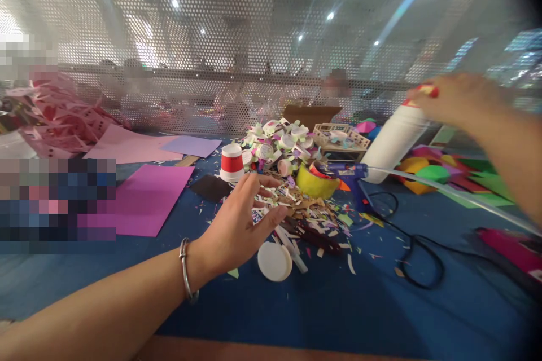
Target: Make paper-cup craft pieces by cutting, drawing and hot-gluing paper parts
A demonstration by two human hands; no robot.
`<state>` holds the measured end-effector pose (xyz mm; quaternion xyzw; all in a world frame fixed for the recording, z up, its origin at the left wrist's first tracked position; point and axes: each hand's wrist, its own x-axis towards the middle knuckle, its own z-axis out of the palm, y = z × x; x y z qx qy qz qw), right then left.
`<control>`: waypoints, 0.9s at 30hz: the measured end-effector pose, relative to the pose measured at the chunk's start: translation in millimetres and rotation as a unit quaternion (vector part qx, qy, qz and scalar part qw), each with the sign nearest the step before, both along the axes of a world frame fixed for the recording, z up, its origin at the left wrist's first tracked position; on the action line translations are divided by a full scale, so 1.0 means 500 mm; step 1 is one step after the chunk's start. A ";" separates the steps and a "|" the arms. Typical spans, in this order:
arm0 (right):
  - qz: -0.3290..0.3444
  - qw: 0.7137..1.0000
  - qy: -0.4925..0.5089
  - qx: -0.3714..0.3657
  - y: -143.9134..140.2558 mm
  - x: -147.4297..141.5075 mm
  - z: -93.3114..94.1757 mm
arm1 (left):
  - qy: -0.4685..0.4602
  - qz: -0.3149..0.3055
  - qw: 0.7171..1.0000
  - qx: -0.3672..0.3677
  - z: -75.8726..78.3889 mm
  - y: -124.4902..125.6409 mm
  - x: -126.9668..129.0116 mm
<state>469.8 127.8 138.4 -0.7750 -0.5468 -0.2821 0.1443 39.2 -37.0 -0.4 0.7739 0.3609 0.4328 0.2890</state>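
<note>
Left forearm, nearest the lens, wore a metal bangle (186, 271) at the wrist. Left hand (237, 223) hovered palm-down, fingers (271, 217) spread and released, holding nothing, over a heap of paper scraps (305, 211) on the blue tabletop (339, 304).

Just below those fingers: a white round lid (275, 261), lying flat. Just beyond the fingertips: a red-and-white paper cup (232, 162), upside down; a yellow tape roll (315, 181); a blue glue gun (353, 175) with a black cord (419, 254) looping across the tabletop.

Right hand (457, 98), raised at the right, was grasping the red cap end of a white glue bottle (392, 144). Bottle: plain white body, red-and-yellow top, tilted, base down toward the glue gun. Fingers were motion-blurred; their exact wrap on the cap could not be made out.

Far side of the left fingers: pile of small white round pieces (275, 141), a small slatted tray (339, 138). To their left: pink and purple paper sheets (144, 197).

Hard to make out: pixelated blocks at the left edge; figures behind the perforated screen (212, 39), blurred; a pink object at the lower right, cut off by the frame.
</note>
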 end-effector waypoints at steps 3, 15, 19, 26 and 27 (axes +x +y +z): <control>0.017 0.999 0.030 0.007 0.009 -0.010 -0.040 | 0.002 0.007 1.000 0.004 0.002 0.001 0.000; -0.006 1.000 -0.003 -0.006 -0.029 -0.063 -0.002 | -0.001 0.029 0.999 0.018 -0.003 0.024 -0.011; 0.093 0.993 -0.027 0.074 -0.075 -0.159 0.024 | -0.002 0.064 0.998 -0.004 -0.012 0.054 -0.021; 0.404 0.912 -0.044 -0.059 -0.235 -0.382 -0.086 | 0.060 0.080 0.995 -0.009 -0.024 0.083 -0.039; 0.432 0.892 -0.042 -0.126 -0.252 -0.399 -0.115 | 0.064 0.081 0.995 -0.004 -0.024 0.082 -0.039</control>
